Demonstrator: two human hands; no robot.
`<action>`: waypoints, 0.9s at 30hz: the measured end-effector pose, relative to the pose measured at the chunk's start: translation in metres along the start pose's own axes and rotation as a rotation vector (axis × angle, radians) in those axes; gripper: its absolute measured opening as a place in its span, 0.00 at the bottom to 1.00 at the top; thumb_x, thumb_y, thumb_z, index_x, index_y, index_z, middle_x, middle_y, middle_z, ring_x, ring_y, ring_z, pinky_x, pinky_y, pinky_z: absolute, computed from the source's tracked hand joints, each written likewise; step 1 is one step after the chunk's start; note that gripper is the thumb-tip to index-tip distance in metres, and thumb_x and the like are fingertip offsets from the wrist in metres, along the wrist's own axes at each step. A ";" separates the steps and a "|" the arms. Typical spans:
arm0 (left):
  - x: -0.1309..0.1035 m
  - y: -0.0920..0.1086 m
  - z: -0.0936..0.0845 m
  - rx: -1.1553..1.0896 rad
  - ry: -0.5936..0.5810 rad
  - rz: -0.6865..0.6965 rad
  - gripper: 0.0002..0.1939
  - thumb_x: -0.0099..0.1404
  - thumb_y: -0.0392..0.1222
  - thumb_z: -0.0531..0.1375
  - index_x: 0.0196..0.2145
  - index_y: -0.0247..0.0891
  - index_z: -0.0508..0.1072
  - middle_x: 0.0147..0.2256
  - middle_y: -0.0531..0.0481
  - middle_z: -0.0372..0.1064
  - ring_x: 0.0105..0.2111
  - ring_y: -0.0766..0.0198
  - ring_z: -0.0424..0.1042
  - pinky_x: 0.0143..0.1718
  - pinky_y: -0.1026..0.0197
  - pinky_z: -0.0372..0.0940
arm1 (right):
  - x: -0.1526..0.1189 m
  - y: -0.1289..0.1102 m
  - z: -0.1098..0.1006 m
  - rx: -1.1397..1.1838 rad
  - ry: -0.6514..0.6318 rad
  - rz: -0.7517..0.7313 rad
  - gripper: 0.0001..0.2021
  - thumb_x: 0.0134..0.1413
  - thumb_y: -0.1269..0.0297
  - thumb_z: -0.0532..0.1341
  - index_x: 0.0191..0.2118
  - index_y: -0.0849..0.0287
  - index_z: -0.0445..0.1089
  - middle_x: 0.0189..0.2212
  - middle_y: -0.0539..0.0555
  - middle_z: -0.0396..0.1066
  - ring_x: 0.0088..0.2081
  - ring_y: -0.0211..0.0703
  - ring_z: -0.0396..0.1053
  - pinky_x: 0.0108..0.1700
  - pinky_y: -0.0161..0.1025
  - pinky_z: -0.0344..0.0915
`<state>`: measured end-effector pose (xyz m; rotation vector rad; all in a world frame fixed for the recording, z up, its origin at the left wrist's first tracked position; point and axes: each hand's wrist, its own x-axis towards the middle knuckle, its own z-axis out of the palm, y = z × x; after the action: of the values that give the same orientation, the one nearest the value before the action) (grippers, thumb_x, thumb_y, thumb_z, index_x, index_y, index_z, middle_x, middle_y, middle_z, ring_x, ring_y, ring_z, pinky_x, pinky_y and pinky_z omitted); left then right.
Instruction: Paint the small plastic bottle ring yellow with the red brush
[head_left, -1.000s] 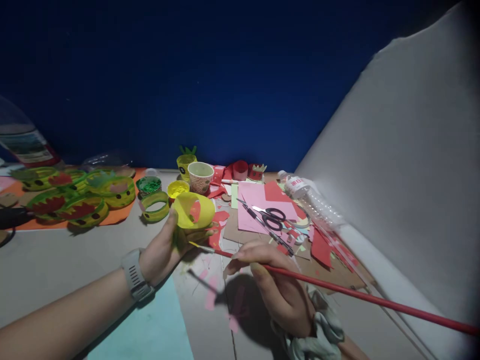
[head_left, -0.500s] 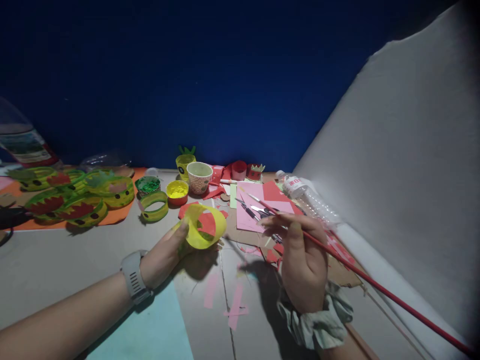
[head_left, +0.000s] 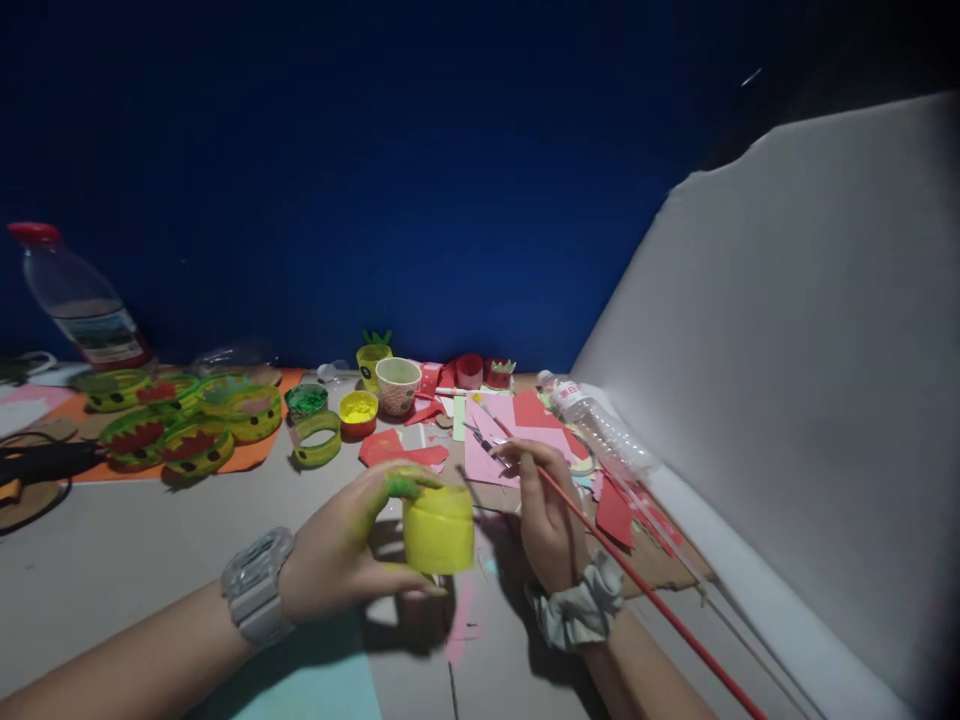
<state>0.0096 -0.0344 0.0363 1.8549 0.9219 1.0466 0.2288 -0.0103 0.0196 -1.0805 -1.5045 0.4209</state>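
Observation:
A yellow paper ring (head_left: 439,530) is held in my left hand (head_left: 352,540), its outer side turned towards me. Green and yellow paint marks the fingers and the base of the thumb. My right hand (head_left: 551,510), to the right of the ring, is closed round a long red paintbrush (head_left: 637,580). The brush's yellow tip points up and left over pink paper (head_left: 491,455). Beyond my left hand stand a tub of yellow paint (head_left: 358,412), a tub of green paint (head_left: 306,401) and a patterned paper cup (head_left: 397,388).
Several green-yellow rings (head_left: 196,447) lie on orange paper (head_left: 259,458) at the left, with a red-capped bottle (head_left: 94,310) behind. A clear bottle (head_left: 604,430) lies at the right by a white panel (head_left: 787,300). Red paper scraps (head_left: 401,452) and a small knife (head_left: 486,442) are mid-table.
My left hand has turned the yellow ring from its open end to its side and brought it lower and right. My right hand has shifted left with the brush. The view has tilted.

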 end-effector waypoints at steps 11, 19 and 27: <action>0.000 0.018 -0.048 0.639 0.027 0.171 0.22 0.47 0.52 0.68 0.40 0.43 0.76 0.36 0.42 0.73 0.41 0.47 0.68 0.51 0.46 0.56 | -0.004 -0.002 -0.004 -0.005 -0.121 -0.001 0.10 0.63 0.63 0.48 0.44 0.54 0.64 0.42 0.53 0.67 0.45 0.40 0.65 0.48 0.42 0.62; -0.056 -0.001 -0.114 0.813 0.242 0.035 0.13 0.51 0.54 0.64 0.29 0.43 0.75 0.28 0.49 0.69 0.36 0.51 0.69 0.54 0.47 0.52 | -0.010 -0.006 -0.003 -0.008 -0.192 -0.023 0.10 0.61 0.63 0.50 0.44 0.54 0.66 0.39 0.52 0.68 0.43 0.40 0.65 0.48 0.41 0.62; -0.100 -0.006 -0.111 0.658 0.477 0.055 0.20 0.40 0.53 0.69 0.34 0.49 0.75 0.35 0.53 0.72 0.44 0.45 0.64 0.58 0.46 0.45 | -0.015 -0.006 0.004 0.042 -0.204 0.006 0.11 0.61 0.61 0.50 0.44 0.55 0.66 0.39 0.54 0.68 0.43 0.42 0.67 0.45 0.41 0.66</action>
<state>-0.1305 -0.0869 0.0369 2.1948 1.6572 1.3628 0.2217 -0.0239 0.0142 -1.0340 -1.6639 0.5783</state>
